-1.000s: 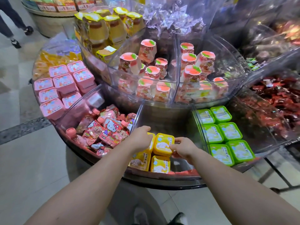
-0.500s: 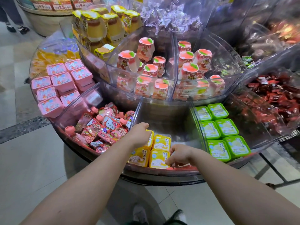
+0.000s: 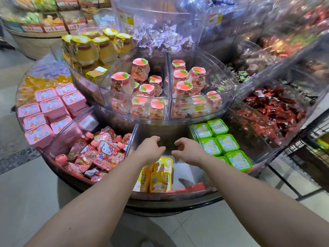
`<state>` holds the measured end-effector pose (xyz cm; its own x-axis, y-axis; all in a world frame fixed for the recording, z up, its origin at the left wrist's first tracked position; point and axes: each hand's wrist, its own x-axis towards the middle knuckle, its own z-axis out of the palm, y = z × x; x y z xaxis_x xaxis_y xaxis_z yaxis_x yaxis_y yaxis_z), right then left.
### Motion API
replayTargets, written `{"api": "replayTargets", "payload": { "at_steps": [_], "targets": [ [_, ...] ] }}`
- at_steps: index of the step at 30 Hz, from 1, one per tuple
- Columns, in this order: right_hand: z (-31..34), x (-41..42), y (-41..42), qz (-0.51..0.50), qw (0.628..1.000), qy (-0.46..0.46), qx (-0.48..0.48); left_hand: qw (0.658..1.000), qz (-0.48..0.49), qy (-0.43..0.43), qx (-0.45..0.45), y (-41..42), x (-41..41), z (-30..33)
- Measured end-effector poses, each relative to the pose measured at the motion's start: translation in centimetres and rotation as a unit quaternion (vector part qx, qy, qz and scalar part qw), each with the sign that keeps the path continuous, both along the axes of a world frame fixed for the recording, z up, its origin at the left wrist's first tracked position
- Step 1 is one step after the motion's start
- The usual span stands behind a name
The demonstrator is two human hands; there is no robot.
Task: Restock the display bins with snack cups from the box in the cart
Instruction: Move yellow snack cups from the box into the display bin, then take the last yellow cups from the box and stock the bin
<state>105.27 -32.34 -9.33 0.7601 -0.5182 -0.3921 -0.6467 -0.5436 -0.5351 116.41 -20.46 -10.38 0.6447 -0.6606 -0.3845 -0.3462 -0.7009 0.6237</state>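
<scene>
Head view: my left hand (image 3: 150, 149) and right hand (image 3: 187, 150) hover empty, fingers loosely curled; I'd straighten the yellow cups (image 3: 160, 177) just below them.

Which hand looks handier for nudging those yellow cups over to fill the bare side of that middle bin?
Probably the left hand. It hovers directly above the yellow cups, which sit on the bin's left side. The right hand hangs over the bare metal floor, so it would have to reach across. Both hands hold nothing.
</scene>
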Motion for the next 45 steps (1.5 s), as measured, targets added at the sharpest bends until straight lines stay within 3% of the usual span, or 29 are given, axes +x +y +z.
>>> {"api": "replayTargets", "payload": {
  "at_steps": [5, 10, 16, 22, 29, 37, 45],
  "targets": [
    [2.5, -3.2, -4.5, -0.040, 0.989, -0.098, -0.101, 0.993, -0.047, -0.101, 0.034, -4.6, -3.5, 1.8],
    [3.4, -11.8, -10.3, -0.062, 0.972, -0.082, -0.213, 0.965, -0.119, -0.233, 0.027, -11.8, -10.8, 4.1],
    [4.1, -25.5, -18.5, -0.139, 0.962, -0.067, -0.225, 0.933, -0.210, -0.293, -0.024, -21.8, -23.2, 5.5],
    [4.3, -37.9, -25.2, -0.235, 0.945, -0.043, -0.223, 0.912, -0.283, -0.286, -0.080, -30.9, -34.6, 6.5],
    [2.3, -45.9, -32.5, -0.340, 0.920, -0.055, -0.188, 0.885, -0.364, -0.274, -0.096, -41.1, -41.5, 5.4],
    [-0.7, -49.6, -46.1, -0.385, 0.906, -0.012, -0.176, 0.882, -0.409, -0.217, -0.090, -57.0, -43.2, 2.0],
    [-2.9, -50.8, -59.5, -0.436, 0.894, 0.025, -0.096, 0.893, -0.419, -0.162, -0.028, -71.1, -41.1, -1.3]
  ]
}}
